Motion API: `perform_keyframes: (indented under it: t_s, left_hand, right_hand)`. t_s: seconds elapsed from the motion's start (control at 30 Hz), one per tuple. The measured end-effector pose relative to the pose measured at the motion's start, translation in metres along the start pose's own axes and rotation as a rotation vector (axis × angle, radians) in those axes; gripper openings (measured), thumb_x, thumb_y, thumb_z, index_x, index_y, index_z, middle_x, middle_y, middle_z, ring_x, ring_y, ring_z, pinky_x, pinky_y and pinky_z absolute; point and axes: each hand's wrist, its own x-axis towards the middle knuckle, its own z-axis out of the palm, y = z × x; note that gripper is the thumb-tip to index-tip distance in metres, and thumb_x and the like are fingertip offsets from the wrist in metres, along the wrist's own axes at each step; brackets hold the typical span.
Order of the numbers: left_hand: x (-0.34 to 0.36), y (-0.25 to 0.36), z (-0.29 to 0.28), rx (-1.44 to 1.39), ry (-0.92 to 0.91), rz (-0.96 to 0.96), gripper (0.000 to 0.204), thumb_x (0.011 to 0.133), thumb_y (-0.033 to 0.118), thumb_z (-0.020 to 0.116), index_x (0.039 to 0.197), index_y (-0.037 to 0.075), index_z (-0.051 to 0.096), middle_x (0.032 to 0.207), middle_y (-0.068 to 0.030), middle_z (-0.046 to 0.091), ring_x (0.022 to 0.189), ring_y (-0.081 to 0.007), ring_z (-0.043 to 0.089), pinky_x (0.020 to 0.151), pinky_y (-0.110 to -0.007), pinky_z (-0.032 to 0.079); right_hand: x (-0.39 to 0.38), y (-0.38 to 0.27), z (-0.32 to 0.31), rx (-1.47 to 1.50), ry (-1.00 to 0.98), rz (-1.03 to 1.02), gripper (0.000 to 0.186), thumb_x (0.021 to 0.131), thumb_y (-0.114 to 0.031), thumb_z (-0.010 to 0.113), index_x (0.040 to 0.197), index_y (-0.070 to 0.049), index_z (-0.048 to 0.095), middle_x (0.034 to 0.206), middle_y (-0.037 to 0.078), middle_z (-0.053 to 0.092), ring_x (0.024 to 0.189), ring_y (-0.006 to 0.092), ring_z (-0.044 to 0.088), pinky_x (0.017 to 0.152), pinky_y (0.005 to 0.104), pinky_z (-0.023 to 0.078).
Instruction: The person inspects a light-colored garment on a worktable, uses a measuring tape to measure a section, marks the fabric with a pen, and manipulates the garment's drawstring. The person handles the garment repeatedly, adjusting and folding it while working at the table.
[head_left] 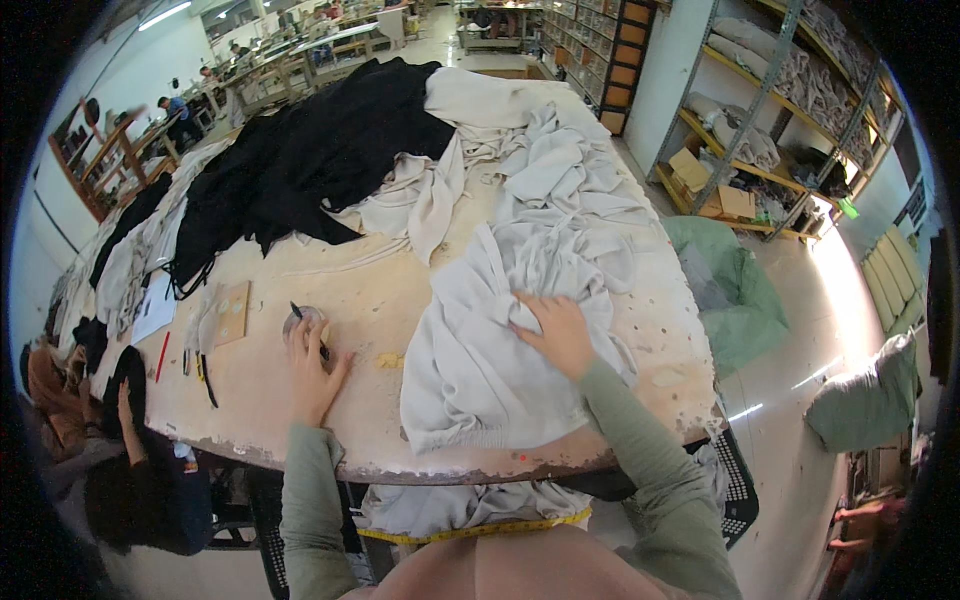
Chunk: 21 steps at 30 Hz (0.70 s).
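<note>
One pale cloth [480, 365] under the right hand [560, 336], one round object [312, 313] at the left hand [317, 376], neither grip can be told; creases could be set if loose folds are pressed.

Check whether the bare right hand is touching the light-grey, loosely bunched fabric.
Touching. The head view shows it: the right hand lies on the light-grey fabric, its fingers against the folds with no gap visible.

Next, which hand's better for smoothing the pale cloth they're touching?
Probably the right hand: it rests on the pale cloth. The left hand is off it, at a small round thing.
</note>
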Motion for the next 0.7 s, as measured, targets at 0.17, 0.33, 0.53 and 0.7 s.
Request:
perform_keyframes:
  t_s: [0.17, 0.33, 0.53, 0.7]
  left_hand:
    - [-0.002, 0.015, -0.014, 0.165, 0.102, 0.052, 0.041, 0.085, 0.024, 0.06, 0.124, 0.01, 0.054, 0.139, -0.014, 0.04, 0.134, -0.0387, 0.027, 0.112, -0.055, 0.014]
    - [0.008, 0.056, -0.001, 0.125, -0.16, 0.214, 0.039, 0.086, 0.018, 0.058, 0.124, 0.01, 0.054, 0.14, -0.0177, 0.039, 0.132, -0.0414, 0.029, 0.11, -0.053, 0.021]
    - [0.05, 0.144, 0.089, -0.27, -0.428, 0.441, 0.06, 0.085, 0.02, 0.059, 0.14, 0.013, 0.034, 0.14, -0.0271, 0.033, 0.129, -0.0425, 0.033, 0.106, -0.054, 0.028]
    - [0.093, 0.219, 0.162, -0.304, -0.125, 0.483, 0.065, 0.085, 0.021, 0.06, 0.143, 0.015, 0.032, 0.144, -0.019, 0.033, 0.131, -0.0405, 0.032, 0.104, -0.06, 0.027]
  right_hand:
    - [-0.106, 0.019, -0.051, 0.183, 0.0, 0.083, 0.05, 0.071, -0.029, 0.076, 0.114, -0.007, 0.064, 0.105, 0.014, 0.066, 0.099, 0.0299, 0.061, 0.089, 0.0375, 0.045]
    - [-0.238, 0.083, -0.13, 0.238, -0.188, 0.555, 0.063, 0.06, -0.038, 0.079, 0.114, -0.008, 0.066, 0.11, 0.019, 0.066, 0.105, 0.0318, 0.062, 0.093, 0.0353, 0.046]
    - [-0.351, 0.139, -0.186, -0.002, -0.137, 1.089, 0.069, 0.057, -0.038, 0.078, 0.118, -0.01, 0.065, 0.105, 0.017, 0.068, 0.095, 0.0317, 0.065, 0.085, 0.0406, 0.05]
    - [-0.387, 0.199, -0.154, -0.446, 0.212, 1.187, 0.061, 0.06, -0.029, 0.079, 0.117, -0.015, 0.065, 0.1, 0.015, 0.068, 0.092, 0.0303, 0.066, 0.08, 0.0424, 0.051]
